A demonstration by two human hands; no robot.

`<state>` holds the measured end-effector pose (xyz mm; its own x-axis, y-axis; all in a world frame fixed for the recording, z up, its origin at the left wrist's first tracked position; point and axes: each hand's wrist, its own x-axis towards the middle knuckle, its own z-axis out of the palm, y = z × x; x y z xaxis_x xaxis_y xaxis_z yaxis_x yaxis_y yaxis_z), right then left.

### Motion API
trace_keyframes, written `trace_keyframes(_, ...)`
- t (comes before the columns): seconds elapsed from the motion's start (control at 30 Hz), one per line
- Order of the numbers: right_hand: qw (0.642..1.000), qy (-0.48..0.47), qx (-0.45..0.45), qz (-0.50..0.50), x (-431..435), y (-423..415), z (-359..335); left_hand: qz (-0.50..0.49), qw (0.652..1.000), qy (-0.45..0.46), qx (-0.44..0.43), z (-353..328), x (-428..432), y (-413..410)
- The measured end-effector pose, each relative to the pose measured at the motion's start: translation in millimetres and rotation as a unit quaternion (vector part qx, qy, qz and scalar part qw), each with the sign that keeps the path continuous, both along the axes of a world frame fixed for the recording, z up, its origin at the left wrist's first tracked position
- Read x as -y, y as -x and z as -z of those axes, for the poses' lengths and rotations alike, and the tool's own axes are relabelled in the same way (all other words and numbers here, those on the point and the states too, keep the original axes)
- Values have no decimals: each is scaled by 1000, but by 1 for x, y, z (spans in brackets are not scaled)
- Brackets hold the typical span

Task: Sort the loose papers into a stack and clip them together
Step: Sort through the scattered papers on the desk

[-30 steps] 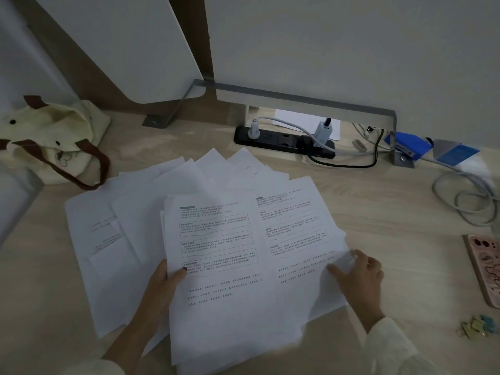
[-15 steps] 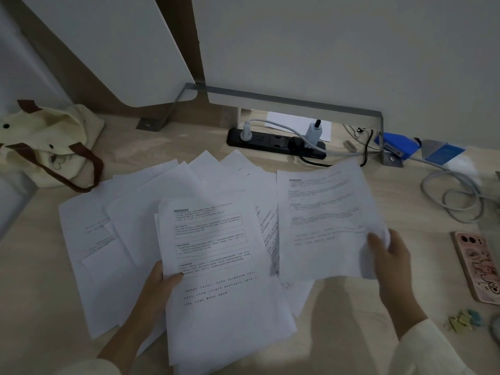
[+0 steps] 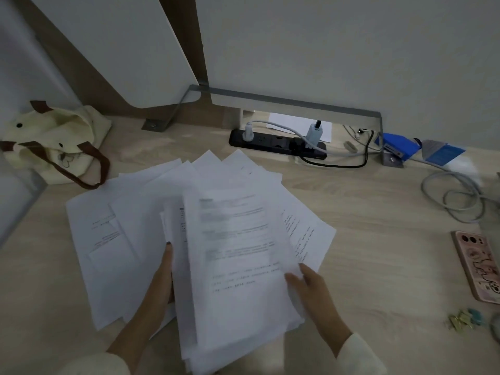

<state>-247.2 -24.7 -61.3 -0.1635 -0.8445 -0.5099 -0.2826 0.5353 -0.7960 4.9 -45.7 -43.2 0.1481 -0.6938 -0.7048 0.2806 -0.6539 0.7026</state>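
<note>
Left hand (image 3: 159,280): fingers nearly straight, thumb up along left edge of the gathered stack (image 3: 238,293), gripping it from the side. Right hand (image 3: 311,288): thumb and fingers pinching right edge of the top sheet (image 3: 238,239), which lies over the stack; print on it blurred. Stack sits at near-centre of table (image 3: 378,239), overhanging front edge a bit. Loose papers (image 3: 108,226) fanned out beneath and to the left, more poking out behind and to the right. Binder clips (image 3: 465,320) in small cluster near right, well apart from both hands. Tote bag (image 3: 54,147) far left, slumped, mouth open; contents can't tell. Phone (image 3: 479,263) face down at right edge.
</note>
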Motion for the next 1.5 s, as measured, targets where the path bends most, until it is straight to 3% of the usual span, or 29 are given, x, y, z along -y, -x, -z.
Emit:
trace_keyframes(0.2,996,-39,-59,-52,-4,-19,9,97,988,87,79,-2,-9,8)
trace_keyframes(0.33,996,25,-83,-14,6,-9,7,124,977,137,103,-15,-8,12)
trace_keyframes(0.4,999,25,-34,2,15,-3,-1,140,968,168,122,-24,-6,10)
trace_keyframes(0.53,984,-7,178,8,27,7,-38,157,950,243,116,-50,1,13)
trace_keyframes(0.7,970,176,169,3,27,9,-105,127,924,346,97,-94,13,16)
trace_keyframes(0.8,957,227,181,15,24,13,-125,110,914,381,85,-109,20,17)
trace_keyframes(1.03,967,195,151,64,12,5,-95,128,924,341,115,-88,14,35)
trace_keyframes(1.23,950,244,154,120,2,6,-100,107,918,357,135,-92,10,38)
trace_keyframes(1.5,977,156,122,83,0,1,-81,135,941,285,124,-67,3,49)
